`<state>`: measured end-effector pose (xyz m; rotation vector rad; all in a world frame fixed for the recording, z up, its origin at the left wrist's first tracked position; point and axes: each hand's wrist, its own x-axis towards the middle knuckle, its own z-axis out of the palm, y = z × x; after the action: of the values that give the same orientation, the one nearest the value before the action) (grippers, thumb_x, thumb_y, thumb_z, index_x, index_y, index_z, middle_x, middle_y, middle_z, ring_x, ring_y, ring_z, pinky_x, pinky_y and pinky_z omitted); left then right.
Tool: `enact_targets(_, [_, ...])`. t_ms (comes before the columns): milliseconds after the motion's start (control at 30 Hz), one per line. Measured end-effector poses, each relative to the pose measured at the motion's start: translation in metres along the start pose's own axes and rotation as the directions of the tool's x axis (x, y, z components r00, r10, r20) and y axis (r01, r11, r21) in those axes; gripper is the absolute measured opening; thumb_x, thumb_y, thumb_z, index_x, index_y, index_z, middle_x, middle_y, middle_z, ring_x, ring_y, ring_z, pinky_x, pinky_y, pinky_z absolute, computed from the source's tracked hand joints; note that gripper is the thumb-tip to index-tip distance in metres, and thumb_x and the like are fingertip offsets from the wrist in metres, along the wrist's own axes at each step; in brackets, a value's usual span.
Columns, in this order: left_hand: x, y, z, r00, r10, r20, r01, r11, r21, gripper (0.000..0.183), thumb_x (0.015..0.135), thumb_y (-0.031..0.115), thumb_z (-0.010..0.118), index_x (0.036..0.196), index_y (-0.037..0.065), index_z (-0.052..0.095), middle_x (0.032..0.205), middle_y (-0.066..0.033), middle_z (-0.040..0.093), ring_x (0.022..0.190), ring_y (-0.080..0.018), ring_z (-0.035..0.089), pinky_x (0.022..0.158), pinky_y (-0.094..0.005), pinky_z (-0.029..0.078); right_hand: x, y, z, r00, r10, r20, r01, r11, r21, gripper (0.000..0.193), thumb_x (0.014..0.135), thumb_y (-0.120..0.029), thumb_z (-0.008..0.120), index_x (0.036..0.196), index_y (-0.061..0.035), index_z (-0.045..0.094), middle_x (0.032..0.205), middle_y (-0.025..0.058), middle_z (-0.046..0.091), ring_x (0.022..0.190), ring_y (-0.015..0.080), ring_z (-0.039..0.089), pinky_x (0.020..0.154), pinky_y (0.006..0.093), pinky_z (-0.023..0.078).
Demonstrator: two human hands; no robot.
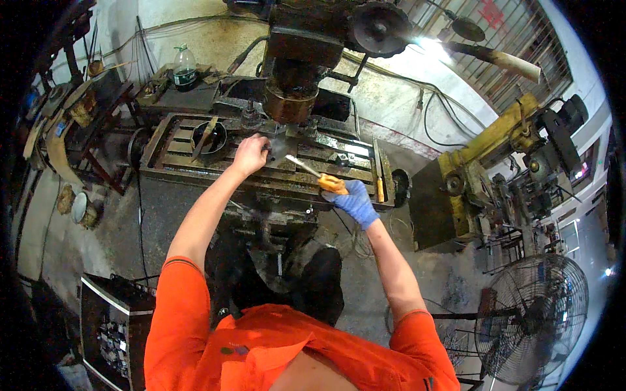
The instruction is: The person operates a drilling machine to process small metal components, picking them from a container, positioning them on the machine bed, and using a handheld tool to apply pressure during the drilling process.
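Observation:
Bare and curled, my left hand [250, 155] is over the milling machine's table [189, 171], just left of the spindle head [290, 101]. Its fingertips are closed at a small dark thing that I cannot make out. My right hand [357, 203], in a blue glove, grips a tool with a yellow-orange handle [333, 184]. A long, thin metal shaft [303, 165] runs from the handle up and left, its tip a short way right of my left fingers. Whether this is an air gun or a file cannot be told.
A black pan [210, 148] with a brush lying across it stands at the table's left. A yellow-handled tool [380, 189] lies at its right end. Behind are a plastic bottle [185, 68] and a handwheel [380, 29]. A yellow machine [456, 171] and a large fan [531, 316] stand right.

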<state>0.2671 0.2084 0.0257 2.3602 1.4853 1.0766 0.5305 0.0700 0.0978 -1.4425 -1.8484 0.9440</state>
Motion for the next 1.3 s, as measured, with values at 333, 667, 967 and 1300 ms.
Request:
enact_targets(333, [0.010, 0.006, 0.009, 0.999, 0.033, 0.014, -0.035, 0.975, 0.221, 0.016, 0.070, 0.014, 0.059, 0.085, 0.011, 0.060, 0.078, -0.0099, 0.059, 0.076, -0.0276, 0.058, 0.070, -0.0410, 0.040, -0.006, 0.073, 0.057, 0.933, 0.332, -0.140, -0.359, 0.835, -0.416, 0.043, 0.070, -0.043, 0.064, 0.087, -0.0030, 0.065, 0.081, 0.0183, 0.063, 0.078, 0.0307, 0.061, 0.067, 0.0344, 0.046])
enact_targets(667, [0.042, 0.018, 0.040, 0.987, -0.125, -0.101, 0.146, 0.962, 0.232, 0.028, 0.071, 0.021, 0.062, 0.093, 0.004, 0.055, 0.078, -0.0137, 0.061, 0.071, -0.0313, 0.060, 0.061, -0.0408, 0.048, -0.076, 0.082, -0.024, 0.915, 0.324, -0.241, -0.372, 0.909, -0.189, 0.029, 0.073, -0.020, 0.069, 0.090, 0.0023, 0.064, 0.071, 0.0092, 0.065, 0.066, 0.0135, 0.059, 0.061, 0.0287, 0.046])
enact_targets(967, [0.045, 0.007, 0.031, 0.936, -0.343, -0.083, 0.353, 0.910, 0.219, 0.041, 0.069, 0.030, 0.067, 0.093, 0.001, 0.050, 0.075, -0.0174, 0.062, 0.072, -0.0332, 0.062, 0.061, -0.0424, 0.049, 0.005, -0.143, -0.226, 0.469, -0.476, -0.744, 0.722, 0.692, 0.011, 0.023, 0.082, -0.017, 0.056, 0.101, -0.0035, 0.056, 0.096, 0.0064, 0.060, 0.090, 0.0220, 0.057, 0.084, 0.0336, 0.044])
enact_targets(1300, [0.044, 0.002, 0.034, 0.948, -0.298, -0.111, 0.315, 0.928, 0.198, 0.041, 0.067, 0.032, 0.069, 0.089, 0.001, 0.053, 0.074, -0.0164, 0.061, 0.072, -0.0329, 0.061, 0.061, -0.0419, 0.049, -0.029, -0.142, -0.167, 0.345, -0.520, -0.781, 0.817, 0.576, -0.022, 0.035, 0.089, -0.032, 0.037, 0.080, -0.0011, 0.052, 0.088, 0.0173, 0.058, 0.098, 0.0320, 0.053, 0.094, 0.0445, 0.034])
